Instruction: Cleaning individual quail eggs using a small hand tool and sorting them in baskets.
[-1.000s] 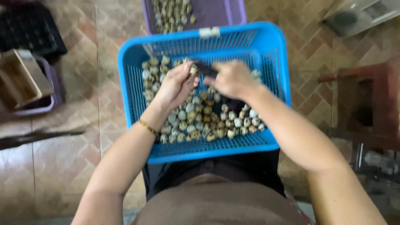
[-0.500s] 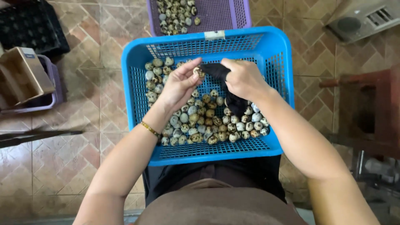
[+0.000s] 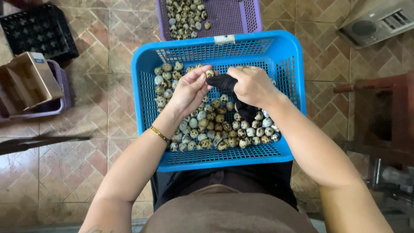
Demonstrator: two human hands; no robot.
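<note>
Both hands' grip: egg (image 3: 210, 73), black cloth (image 3: 225, 83); tiled floor (image 3: 64, 164) below.

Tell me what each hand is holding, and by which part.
Left hand pinches one speckled egg between its fingertips. Right hand grips a black cloth by its bunched upper end; the rest hangs into the blue basket.

Blue basket (image 3: 288, 64), brown-speckled eggs (image 3: 215, 129), black cloth (image 3: 224, 82), purple basket (image 3: 241, 17), gold bracelet (image 3: 159, 134)
</note>
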